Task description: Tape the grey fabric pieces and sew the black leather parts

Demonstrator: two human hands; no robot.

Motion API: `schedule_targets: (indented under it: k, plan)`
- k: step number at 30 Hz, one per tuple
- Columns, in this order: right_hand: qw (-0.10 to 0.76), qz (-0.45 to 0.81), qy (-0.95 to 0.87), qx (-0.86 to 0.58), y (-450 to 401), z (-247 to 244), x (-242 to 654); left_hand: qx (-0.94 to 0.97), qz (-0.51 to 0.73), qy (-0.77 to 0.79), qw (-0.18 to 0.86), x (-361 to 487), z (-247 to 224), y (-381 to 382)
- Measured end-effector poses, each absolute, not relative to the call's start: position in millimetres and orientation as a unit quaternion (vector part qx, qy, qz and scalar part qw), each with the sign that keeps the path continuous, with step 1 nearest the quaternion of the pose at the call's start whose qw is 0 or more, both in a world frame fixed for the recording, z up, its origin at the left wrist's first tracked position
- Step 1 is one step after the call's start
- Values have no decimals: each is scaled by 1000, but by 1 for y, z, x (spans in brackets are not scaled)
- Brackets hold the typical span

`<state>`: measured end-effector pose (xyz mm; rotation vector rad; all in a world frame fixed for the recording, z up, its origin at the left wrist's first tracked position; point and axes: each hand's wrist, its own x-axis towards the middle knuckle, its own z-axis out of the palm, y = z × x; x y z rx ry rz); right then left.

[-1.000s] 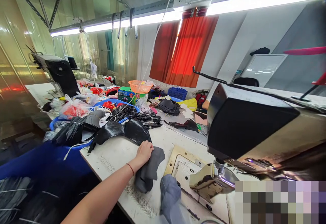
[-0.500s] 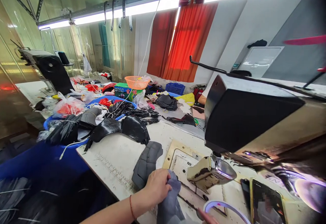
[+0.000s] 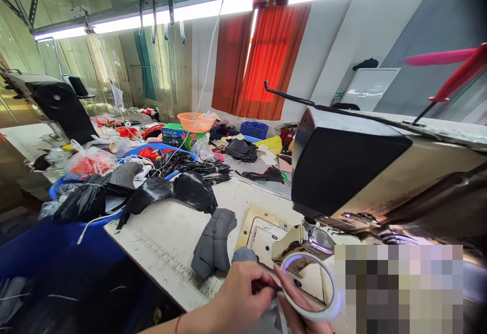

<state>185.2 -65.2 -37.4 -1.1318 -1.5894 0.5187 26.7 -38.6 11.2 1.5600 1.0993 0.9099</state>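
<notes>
My left hand (image 3: 245, 293) is closed in a pinch beside the right fingertips, over the sewing machine bed. What lies between its fingers is too small and dark to make out. A grey fabric piece (image 3: 244, 255) shows past its knuckles, the rest mostly hidden under the hands. My right hand (image 3: 294, 306) holds a roll of white narrow tape (image 3: 335, 306), its ring round the fingers. A stack of dark grey curved pieces (image 3: 215, 243) lies just left of the metal plate (image 3: 247, 227). The sewing machine head (image 3: 342, 172) stands over the right side.
Shiny black curved pieces (image 3: 194, 192) lie at the table's left edge. Beyond sit a blue tub (image 3: 102, 220) with bundles and bags, an orange basket (image 3: 196, 122), and a blue crate (image 3: 254, 130). A pixelated patch covers the lower right.
My left hand has moved right, off the upper part of the grey piece, to meet the right hand. My right hand has risen into view with the tape roll. The view has turned slightly.
</notes>
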Motion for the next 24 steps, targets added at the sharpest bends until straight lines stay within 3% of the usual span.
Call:
schedule_targets:
  k: [4, 7, 10, 16, 24]
  plan:
    - [512, 136, -751, -395, -46, -62, 200, 687, 403, 396, 456, 25, 16, -44]
    - [499, -32, -798, -335, -40, -84, 221, 528, 399, 394, 637, 32, 9, -45]
    - [459, -77, -765, -445, -43, -91, 235, 315, 362, 419, 771, 39, 0, -44]
    - [395, -65, -849, -346, -38, -72, 223, 291, 304, 413, 808, 29, 5, -40]
    - [434, -128, -831, -325, -48, -64, 196, 308, 300, 488, 760, 15, -1, -32]
